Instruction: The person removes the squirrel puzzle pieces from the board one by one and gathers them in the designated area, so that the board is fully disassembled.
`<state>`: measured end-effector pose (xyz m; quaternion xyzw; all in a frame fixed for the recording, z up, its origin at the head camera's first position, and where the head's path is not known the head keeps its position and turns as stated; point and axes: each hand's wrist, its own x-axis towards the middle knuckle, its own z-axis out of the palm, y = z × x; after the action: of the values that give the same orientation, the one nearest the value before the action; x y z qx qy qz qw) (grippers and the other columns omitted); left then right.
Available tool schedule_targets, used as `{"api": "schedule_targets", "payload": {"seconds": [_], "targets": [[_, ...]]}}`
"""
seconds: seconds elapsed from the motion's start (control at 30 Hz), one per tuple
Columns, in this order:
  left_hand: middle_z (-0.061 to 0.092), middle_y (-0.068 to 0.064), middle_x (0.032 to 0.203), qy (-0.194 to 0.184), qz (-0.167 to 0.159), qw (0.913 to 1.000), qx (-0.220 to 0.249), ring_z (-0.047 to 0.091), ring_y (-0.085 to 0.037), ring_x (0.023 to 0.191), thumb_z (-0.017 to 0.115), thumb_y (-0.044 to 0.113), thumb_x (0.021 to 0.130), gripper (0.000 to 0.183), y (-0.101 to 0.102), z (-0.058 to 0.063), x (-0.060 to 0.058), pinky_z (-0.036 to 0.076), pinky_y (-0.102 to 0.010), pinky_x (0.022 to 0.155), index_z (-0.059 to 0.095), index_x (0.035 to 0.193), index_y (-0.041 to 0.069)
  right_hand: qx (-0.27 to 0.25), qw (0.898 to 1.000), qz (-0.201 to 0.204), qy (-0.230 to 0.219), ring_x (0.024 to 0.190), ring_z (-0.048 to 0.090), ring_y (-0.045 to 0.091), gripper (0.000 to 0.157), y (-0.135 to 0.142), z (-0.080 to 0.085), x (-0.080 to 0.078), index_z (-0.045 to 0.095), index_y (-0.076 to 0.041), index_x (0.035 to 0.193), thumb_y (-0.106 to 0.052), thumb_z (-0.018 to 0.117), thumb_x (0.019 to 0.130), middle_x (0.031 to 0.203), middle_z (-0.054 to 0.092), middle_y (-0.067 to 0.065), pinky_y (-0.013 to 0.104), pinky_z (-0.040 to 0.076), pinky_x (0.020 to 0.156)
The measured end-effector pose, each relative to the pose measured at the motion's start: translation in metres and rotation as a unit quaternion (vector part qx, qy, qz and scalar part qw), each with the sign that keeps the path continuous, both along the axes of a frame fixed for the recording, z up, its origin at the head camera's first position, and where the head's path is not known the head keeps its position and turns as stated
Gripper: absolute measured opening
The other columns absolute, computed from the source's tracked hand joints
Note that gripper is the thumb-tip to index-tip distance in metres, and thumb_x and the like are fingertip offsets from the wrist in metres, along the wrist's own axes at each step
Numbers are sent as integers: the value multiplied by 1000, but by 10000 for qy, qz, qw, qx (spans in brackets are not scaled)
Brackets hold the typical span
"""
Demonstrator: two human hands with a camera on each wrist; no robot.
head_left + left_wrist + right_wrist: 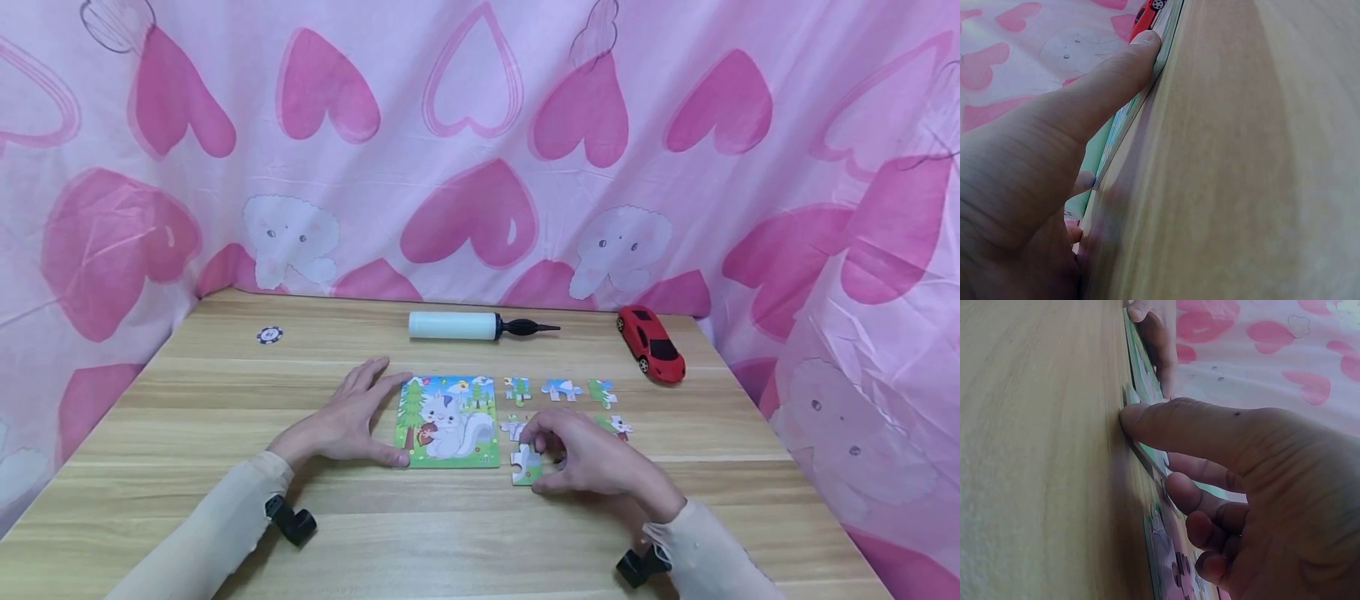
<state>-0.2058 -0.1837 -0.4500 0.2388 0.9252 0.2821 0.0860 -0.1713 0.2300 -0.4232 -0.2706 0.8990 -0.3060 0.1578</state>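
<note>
A square jigsaw board [457,429] with a white squirrel holding an acorn lies flat on the wooden table. At its left edge, my left hand [341,421] spreads thumb and fingers, touching the lower and upper corners. To the right of the board, my right hand [596,454] pinches a puzzle piece [527,468] between thumb and fingers, low over the table. The right wrist view has the right thumb [1141,422] on the near edge of that piece. Another piece [513,427] lies just behind it, partly covered by the fingers.
More loose pieces lie behind the right hand, among them a blue one [561,389] and a green one [602,392]. Farther back are a pale blue hand pump [453,326], a red toy car [651,343] and a poker chip [270,335]. A pink heart-print curtain [468,208] surrounds the table.
</note>
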Motion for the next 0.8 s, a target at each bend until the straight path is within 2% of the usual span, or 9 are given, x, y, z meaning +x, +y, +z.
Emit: {"api": "schedule_targets", "payload": {"seconds": [0.57,0.8], "targets": [[11,-29,182,18,-22,10000,60,9,-55,167,95,76,70,133,-1,-1,-1,16,-83,129,37,174,18,83,10000,-40,-25,101,60,17,53,-1,3,0,72,-25,125,-32,102,83,107,65,-7,28,54,84],[11,-29,182,11,-36,10000,35,9,-55,167,95,76,70,133,-1,-1,0,16,-84,128,36,174,18,-11,9998,-95,170,100,61,20,55,-7,13,-4,71,-23,130,-30,101,85,111,67,-3,31,56,81]]}}
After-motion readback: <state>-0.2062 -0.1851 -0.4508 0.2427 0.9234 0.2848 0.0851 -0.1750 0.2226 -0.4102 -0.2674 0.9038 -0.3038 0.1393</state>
